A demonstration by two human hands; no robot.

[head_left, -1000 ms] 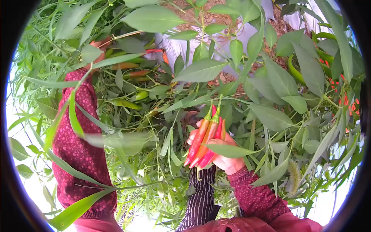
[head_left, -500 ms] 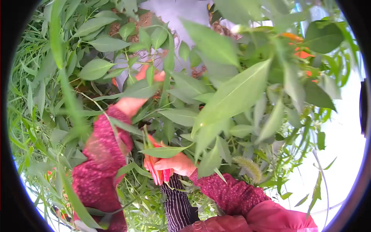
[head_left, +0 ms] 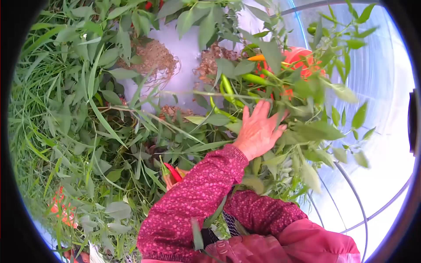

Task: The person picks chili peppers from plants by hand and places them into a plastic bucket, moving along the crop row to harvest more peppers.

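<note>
My left hand (head_left: pixel 261 129) reaches across to the right with its fingers spread, palm down over the leaves of a pepper plant (head_left: pixel 313 131). Just beyond its fingertips hang long green chili peppers (head_left: pixel 228 90) and an orange chili pepper (head_left: pixel 257 58). Beneath the left forearm, red chili peppers (head_left: pixel 174 172) stick out where my right hand holds them; the forearm hides most of that hand. The right sleeve (head_left: pixel 265 212) bends in from the lower right.
Tall grass (head_left: pixel 39 101) grows along the left. Pale ground sheeting (head_left: pixel 180 57) with clumps of brown soil (head_left: pixel 155 59) shows at the top. An orange-red container (head_left: pixel 300 59) stands behind the plant. Thin curved dark rods (head_left: pixel 357 201) and clear plastic film (head_left: pixel 368 70) lie at the right.
My left hand has left the foliage at upper left and swung right, its forearm now crossing over my right hand. The view has shifted, showing more peppers and the orange-red container.
</note>
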